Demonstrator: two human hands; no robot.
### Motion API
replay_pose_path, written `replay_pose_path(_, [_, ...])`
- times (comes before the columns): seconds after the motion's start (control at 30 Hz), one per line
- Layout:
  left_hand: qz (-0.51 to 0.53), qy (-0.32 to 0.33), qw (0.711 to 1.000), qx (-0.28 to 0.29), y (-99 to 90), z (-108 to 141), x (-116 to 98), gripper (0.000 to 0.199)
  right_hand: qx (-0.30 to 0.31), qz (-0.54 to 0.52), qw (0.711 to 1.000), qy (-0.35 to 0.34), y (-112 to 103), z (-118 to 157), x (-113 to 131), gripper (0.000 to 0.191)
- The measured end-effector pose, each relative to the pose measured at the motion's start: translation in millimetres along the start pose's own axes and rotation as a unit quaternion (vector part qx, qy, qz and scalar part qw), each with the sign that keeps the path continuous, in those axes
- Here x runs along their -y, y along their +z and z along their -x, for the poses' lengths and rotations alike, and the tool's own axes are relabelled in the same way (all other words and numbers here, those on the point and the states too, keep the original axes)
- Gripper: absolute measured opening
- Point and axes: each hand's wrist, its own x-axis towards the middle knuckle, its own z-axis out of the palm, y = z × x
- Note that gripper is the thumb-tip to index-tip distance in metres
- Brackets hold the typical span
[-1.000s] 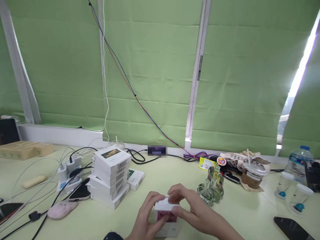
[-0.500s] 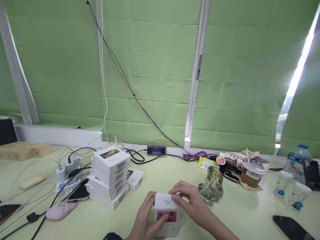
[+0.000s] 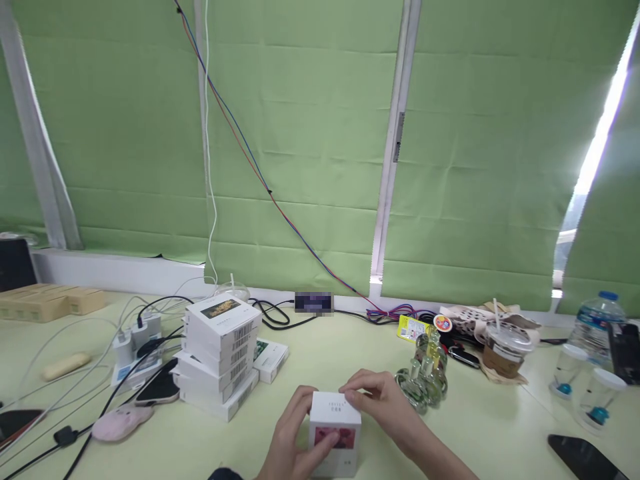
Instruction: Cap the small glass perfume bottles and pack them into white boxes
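A small white box [image 3: 334,417] with a pink-red picture on its front stands upright on the table before me. My left hand [image 3: 300,437] grips its left side, the thumb lying across the picture and the fingers behind the left edge. At the top right edge, my right hand [image 3: 380,403] has its thumb and fingers pinched on the box's upper corner. The fingertips behind the box are partly hidden. To the left rises a stack of white boxes [image 3: 220,350], and one more white box [image 3: 270,359] with a green picture lies flat beside it.
Right of my hands sits a green glass object [image 3: 423,380]. Farther right are an iced drink cup [image 3: 507,350], clear jars [image 3: 600,397], a water bottle [image 3: 600,323] and a phone [image 3: 585,457]. On the left lie cables, a power strip [image 3: 136,367] and a pink pouch [image 3: 120,423].
The view has shifted very slightly, so the box and hands appear a little lower. Both hands keep their places on the box.
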Motion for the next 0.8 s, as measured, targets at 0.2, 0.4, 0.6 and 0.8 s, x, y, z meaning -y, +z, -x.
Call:
replay_pose_path(0.2, [-0.009,-0.015,1.000,-0.005,0.8,0,1,0.017,-0.044,-0.013,0.998,0.032,1,1,0,0.027])
replay_pose_path(0.4, [-0.010,-0.021,1.000,-0.020,1.8,0,1,0.017,-0.053,-0.041,0.997,0.038,2,1,0,0.027])
replay_pose_path(0.6, [-0.007,-0.030,0.999,-0.015,0.5,0,0,0.018,-0.059,-0.105,0.988,0.093,4,0,-9,0.030])
replay_pose_path(0.8, [-0.009,-0.034,0.999,-0.034,0.6,0,2,0.021,-0.064,-0.121,0.986,0.096,5,0,-10,0.031])
